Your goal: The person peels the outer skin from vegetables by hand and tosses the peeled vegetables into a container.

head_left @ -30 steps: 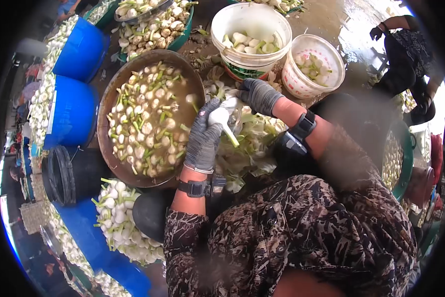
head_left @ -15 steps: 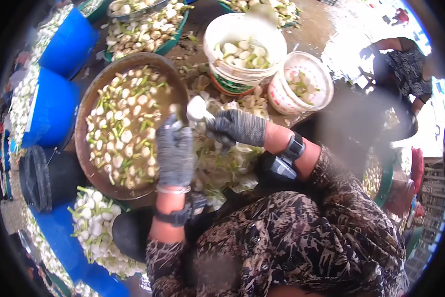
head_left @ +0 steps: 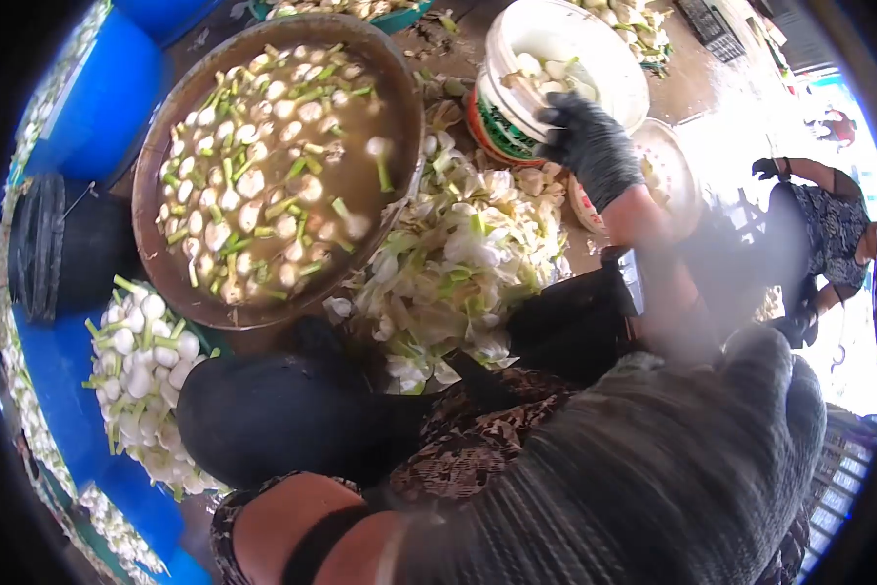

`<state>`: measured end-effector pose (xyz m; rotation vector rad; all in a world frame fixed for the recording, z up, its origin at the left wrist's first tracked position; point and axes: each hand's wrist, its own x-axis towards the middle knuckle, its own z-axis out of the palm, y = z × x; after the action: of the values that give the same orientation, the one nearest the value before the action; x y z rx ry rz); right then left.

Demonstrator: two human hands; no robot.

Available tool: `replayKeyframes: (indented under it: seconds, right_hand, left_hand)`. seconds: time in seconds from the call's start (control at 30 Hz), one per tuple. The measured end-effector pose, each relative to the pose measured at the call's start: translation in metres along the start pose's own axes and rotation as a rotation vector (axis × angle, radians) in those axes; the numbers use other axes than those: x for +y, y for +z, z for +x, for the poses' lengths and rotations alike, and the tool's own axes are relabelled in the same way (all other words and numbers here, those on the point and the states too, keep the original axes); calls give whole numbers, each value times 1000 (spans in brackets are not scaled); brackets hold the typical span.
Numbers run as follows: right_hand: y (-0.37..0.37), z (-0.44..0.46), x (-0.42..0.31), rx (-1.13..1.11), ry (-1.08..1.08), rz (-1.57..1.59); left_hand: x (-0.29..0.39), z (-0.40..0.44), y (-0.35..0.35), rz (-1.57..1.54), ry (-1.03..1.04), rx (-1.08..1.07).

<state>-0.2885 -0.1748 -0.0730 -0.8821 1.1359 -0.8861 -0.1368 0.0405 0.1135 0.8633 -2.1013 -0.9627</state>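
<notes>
my right hand [head_left: 595,146] is at the white bucket [head_left: 505,96], fingers apart. my left hand [head_left: 682,444] blurs close up; i cannot tell its fingers' state.

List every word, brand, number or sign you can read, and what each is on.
No text can be read.
Large white bucket: green-and-red label, its lettering too small and blurred to read.
Smaller white tub: red marks, too blurred to tell whether they are words.

Left: black bucket [head_left: 97,239] near blue tubs [head_left: 107,102]. Far right: another person [head_left: 837,234] in a patterned top [head_left: 834,216]. Upper right: dark crate [head_left: 710,29].
</notes>
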Motion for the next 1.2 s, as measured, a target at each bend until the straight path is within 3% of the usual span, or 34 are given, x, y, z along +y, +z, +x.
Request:
replayKeyframes:
  seconds: [0.03, 0.1, 0.13, 0.2, 0.23, 0.27, 0.33, 0.37, 0.47, 0.53, 0.6, 0.63, 0.67, 0.7, 0.8, 0.83, 0.87, 0.93, 0.97, 1.0, 1.1, 1.13, 1.2]
  right_hand:
    - [14, 6, 17, -174, -12, -177]
    - [70, 14, 41, -278, 137, -186]
    - [91, 23, 50, -376, 114, -404]
    - [156, 56, 90, -212, 524, -519]
    - [170, 69, 105, -195, 673, -386]
    - [181, 72, 119, -201, 685, -384]
    - [204, 83, 141, -125, 536, -587]
    - [205, 91, 146, -534, 11, -1294]
    - [186, 129, 211, -894, -443, -1847]
    - [187, 119, 192, -928, -402, -1814]
    - [188, 106, 173, -1018, -319, -1750]
    - [183, 170, 259, -1191, -372, -1703]
    - [181, 77, 138, -961, -399, -1841]
    - [172, 76, 152, -739, -86, -1243]
    - [140, 32, 118, -495, 243, -104]
    - [130, 14, 105, -457, -4, -352]
    - [117, -1, 91, -402, -247, -598]
    - [90, -27, 68, -401, -681, -825]
    - [78, -40, 57, -426, -740, -821]
    - [69, -48, 50, -400, -735, -819]
    - [42, -64, 31, -181, -859, -879]
    - [38, -71, 26, -131, -812, -642]
    - [29, -87, 11, -52, -771, -704]
  left_hand:
    - [-5, -3, -2, 29, -9, 0]
    - [-26, -13, -9, 74, -73, 45]
    - [-42, -20, -11, 107, -146, 147]
    - [-87, -37, -9, 151, -308, 462]
    - [-108, -49, -13, 186, -490, 421]
    - [-122, -57, -19, 273, -616, 379]
    - [-133, -70, -28, 193, -713, 419]
    - [-138, -72, -31, 210, -710, 415]
    - [-146, -77, -33, 259, -569, 464]
    - [-146, -79, -31, 119, -684, 490]
    - [-158, -89, -25, 136, -630, 507]
    - [-158, -89, -25, -57, -724, 597]
    - [-157, -87, -26, -251, -808, 686]
    - [-153, -85, -29, -304, -822, 766]
    - [-182, -84, -34, -768, -906, 894]
    - [-187, -80, -35, -1046, -1008, 889]
    - [-191, -74, -31, -1039, -1001, 872]
    - [-194, -64, -19, -1487, -756, 703]
    - [-205, -66, -9, -1639, -638, 617]
    - [-197, -58, -1, -1639, -651, 590]
    - [-182, -38, 21, -1338, -592, 733]
    - [-181, -36, 28, -1334, -602, 720]
    - [-179, -28, 40, -1155, -613, 800]
